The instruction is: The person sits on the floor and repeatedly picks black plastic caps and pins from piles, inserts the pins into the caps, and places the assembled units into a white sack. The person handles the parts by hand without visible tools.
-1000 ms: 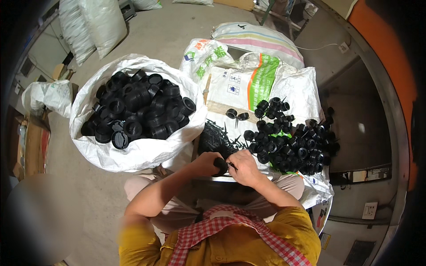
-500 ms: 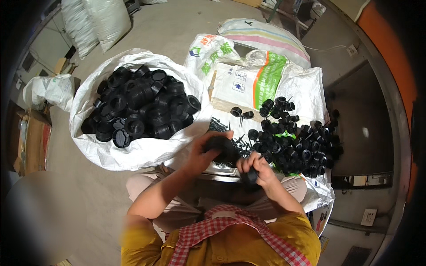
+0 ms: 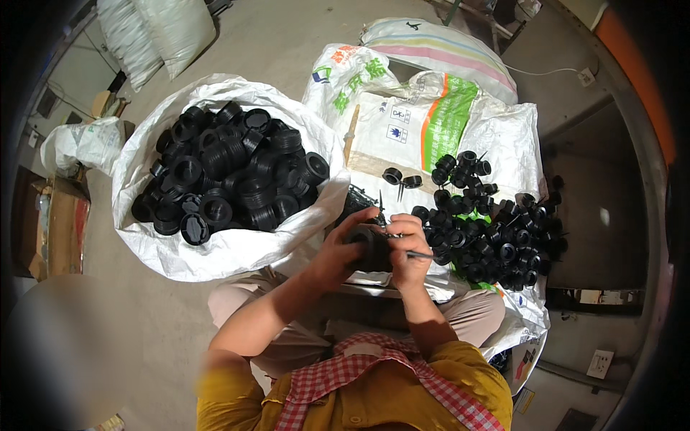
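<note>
My left hand (image 3: 341,253) is closed round a black ribbed plastic cap (image 3: 375,253), held over the near edge of the work surface. Right against it is my right hand (image 3: 408,248), its fingers bent and pinching a thin dark rod (image 3: 420,255) that sticks out to the right. Between the fingertips the small details are too dark to make out. Just beyond my hands lie small black spiked plastic pieces (image 3: 357,200). A heap of small black caps with spikes (image 3: 496,241) spreads out to the right of my right hand.
A large white sack (image 3: 237,264) full of black ribbed caps (image 3: 215,161) stands at the left. Two small spiked caps (image 3: 401,178) lie apart near a wooden strip. Printed white sacks (image 3: 402,133) cover the surface beyond. A dark metal cabinet (image 3: 604,208) stands at the right.
My right hand has moved up and in against the left hand. The dark piece hanging below it no longer shows; a thin rod now juts from its fingers. The view has shifted slightly.
</note>
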`<state>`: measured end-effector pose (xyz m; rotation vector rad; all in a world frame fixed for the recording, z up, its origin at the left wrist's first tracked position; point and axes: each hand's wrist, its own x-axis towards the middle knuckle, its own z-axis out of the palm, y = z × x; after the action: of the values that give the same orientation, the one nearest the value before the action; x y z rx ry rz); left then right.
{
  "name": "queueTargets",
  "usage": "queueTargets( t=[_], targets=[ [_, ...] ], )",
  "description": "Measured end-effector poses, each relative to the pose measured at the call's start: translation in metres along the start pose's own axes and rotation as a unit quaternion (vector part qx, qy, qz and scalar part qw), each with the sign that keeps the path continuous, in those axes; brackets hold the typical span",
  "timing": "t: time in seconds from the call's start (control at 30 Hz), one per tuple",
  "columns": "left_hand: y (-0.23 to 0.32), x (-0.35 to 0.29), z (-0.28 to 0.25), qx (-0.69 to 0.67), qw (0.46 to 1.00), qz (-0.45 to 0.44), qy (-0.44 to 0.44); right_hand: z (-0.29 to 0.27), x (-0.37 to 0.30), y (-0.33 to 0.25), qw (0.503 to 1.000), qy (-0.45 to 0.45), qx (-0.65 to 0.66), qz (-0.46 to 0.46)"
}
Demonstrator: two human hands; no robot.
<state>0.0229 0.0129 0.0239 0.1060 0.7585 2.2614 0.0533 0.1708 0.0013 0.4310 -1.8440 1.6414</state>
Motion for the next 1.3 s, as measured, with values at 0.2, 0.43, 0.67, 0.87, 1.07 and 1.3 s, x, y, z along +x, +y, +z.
queueTargets(
  t=[0.2, 0.43, 0.67, 0.87, 1.07, 1.3],
  targets=[
    [0.006, -0.009, 0.005, 0.817, 0.452, 0.359, 0.005, -0.011, -0.048, 0.099, 0.934, 0.177, -0.134, 0.281],
    [0.139, -0.022, -0.016, 0.696, 0.275, 0.51, 0.424, -0.068, -0.091, 0.212, 0.846, -0.12, -0.391, 0.343],
    [0.156, -0.032, -0.049, 0.749, 0.247, 0.366, 0.494, -0.073, -0.051, 0.28, 0.725, -0.171, -0.421, 0.518],
    [0.123, -0.007, -0.027, 0.75, 0.283, 0.464, 0.376, -0.088, -0.067, 0.301, 0.789, -0.023, -0.179, 0.587],
    [0.073, -0.001, -0.01, 0.774, 0.362, 0.478, 0.205, -0.107, -0.09, 0.322, 0.826, -0.127, -0.333, 0.436],
    [0.037, 0.006, 0.003, 0.775, 0.488, 0.4, -0.038, -0.097, -0.089, 0.347, 0.811, -0.058, -0.115, 0.57]
  ],
)
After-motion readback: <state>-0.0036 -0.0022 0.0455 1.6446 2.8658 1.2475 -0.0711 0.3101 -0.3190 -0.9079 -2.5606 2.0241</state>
